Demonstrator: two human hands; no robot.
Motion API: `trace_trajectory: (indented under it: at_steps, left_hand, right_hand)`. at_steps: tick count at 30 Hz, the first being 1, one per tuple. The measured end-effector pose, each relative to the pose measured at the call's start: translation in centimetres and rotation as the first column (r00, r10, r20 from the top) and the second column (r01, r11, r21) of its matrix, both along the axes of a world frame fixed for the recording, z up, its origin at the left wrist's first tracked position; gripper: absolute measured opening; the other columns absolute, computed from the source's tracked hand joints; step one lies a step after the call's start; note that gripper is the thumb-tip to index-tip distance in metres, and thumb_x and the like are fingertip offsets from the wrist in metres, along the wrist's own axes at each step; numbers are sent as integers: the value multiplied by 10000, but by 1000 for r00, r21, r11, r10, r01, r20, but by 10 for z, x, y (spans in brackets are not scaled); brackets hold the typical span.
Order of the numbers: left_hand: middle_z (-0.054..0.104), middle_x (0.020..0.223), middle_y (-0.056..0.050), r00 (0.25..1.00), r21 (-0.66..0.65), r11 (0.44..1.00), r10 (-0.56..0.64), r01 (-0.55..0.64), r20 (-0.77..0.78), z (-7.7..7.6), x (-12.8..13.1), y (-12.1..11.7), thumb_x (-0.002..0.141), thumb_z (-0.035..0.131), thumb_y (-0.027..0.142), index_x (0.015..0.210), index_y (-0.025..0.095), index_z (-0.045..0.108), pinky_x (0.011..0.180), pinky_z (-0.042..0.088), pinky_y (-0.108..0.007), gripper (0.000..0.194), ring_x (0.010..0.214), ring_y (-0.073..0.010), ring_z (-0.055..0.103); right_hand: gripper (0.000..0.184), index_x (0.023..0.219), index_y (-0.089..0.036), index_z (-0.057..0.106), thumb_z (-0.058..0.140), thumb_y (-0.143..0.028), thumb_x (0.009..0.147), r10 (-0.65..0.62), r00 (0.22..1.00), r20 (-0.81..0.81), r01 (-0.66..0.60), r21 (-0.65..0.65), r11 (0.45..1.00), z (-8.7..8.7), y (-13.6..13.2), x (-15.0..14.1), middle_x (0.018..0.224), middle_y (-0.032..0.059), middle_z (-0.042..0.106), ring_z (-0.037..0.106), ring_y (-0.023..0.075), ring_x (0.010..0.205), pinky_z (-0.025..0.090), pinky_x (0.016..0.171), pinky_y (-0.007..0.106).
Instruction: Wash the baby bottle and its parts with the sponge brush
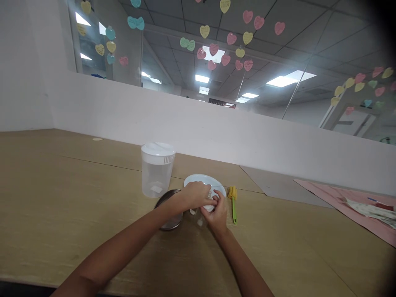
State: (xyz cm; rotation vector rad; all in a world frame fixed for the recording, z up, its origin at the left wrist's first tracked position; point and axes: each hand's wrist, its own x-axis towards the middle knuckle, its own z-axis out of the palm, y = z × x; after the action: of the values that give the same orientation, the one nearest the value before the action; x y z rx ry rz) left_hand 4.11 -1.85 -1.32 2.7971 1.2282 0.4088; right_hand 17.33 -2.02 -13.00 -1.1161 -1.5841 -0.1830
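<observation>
My left hand point(198, 194) and my right hand point(217, 213) meet in front of a white plate point(193, 178). The fingers of both are bent and closed around something small and whitish, mostly covered by the fingers, so I cannot make out its kind. Just below the hands, a small clear object and pale spots show on the table, too blurred to name. Under my left forearm lies a round, dark metal dish or pan point(173, 224), partly hidden. To the right of the plate is a brush with a yellow head and a green handle point(234, 212).
A translucent plastic bucket point(154, 177) with a white lid stands behind the metal dish. At the far right, a pink sheet point(318, 192) holds a whitish cloth point(371, 211) and a pen. A white wall and a window with heart-shaped notes rise behind the wooden table point(77, 206).
</observation>
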Motion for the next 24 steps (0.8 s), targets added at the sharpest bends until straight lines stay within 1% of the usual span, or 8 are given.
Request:
trace_trajectory:
  at_steps: [4,6,8,11,16,19,22,24]
  left_hand:
    - [618,729,-100,996,88,994,76,-72,-47,-3,3,0,741,379,582,783,142,581,581,394,-294,486,685,-221,577]
    - [628,821,-85,999,82,996,35,-33,-22,2,-2,0,750,399,533,858,161,575,631,404,-291,426,750,-213,576]
    - [624,888,-55,999,67,997,-50,50,-5,8,-7,-1,766,420,426,898,185,561,651,402,-270,309,790,-189,567]
    - [621,854,-37,995,60,993,-97,98,-9,13,-11,-1,765,434,339,801,182,560,619,390,-250,204,759,-170,558]
    - [621,785,-69,1000,170,985,-21,23,-13,10,-5,-2,791,401,402,720,159,552,598,371,-272,294,723,-192,559]
    - [621,729,-79,998,204,977,58,-56,-8,11,-1,-4,827,324,384,679,155,559,573,356,-282,360,674,-194,563]
    - [617,696,-74,987,203,966,148,-158,65,15,-2,-4,840,289,415,670,159,563,566,347,-282,413,645,-186,560]
    - [618,722,-67,977,210,960,161,-188,138,18,-4,-4,835,307,446,687,160,563,576,348,-274,411,657,-177,558]
  right_hand:
    - [561,1119,-160,371,581,-372,644,-31,999,15,30,30,999,3,-1,0,676,-15,545,552,155,564,433,505,254]
    - [558,1122,-164,366,584,-369,651,-31,999,10,31,25,999,3,-1,-1,639,-31,531,541,151,548,422,495,246]
    - [566,1127,-161,357,592,-376,659,-11,1000,-1,11,4,1000,3,0,-2,613,-41,520,533,146,532,417,496,243]
    - [578,1143,-149,340,589,-387,679,25,999,-21,-26,-32,999,2,0,-3,621,-34,530,538,143,530,423,509,244]
    - [581,1157,-150,318,592,-378,698,69,997,-29,-70,-43,997,3,0,-2,731,22,611,596,178,650,451,571,271]
    - [585,1159,-149,317,593,-385,700,86,995,-45,-89,-74,993,3,0,-1,714,18,615,598,176,626,454,560,269]
    - [590,1170,-142,323,580,-401,707,84,996,-36,-87,-95,992,2,0,0,730,24,622,608,176,637,454,547,255]
    - [539,1142,-139,363,553,-416,721,46,999,14,-45,-91,995,1,1,1,743,32,625,611,176,630,450,532,251]
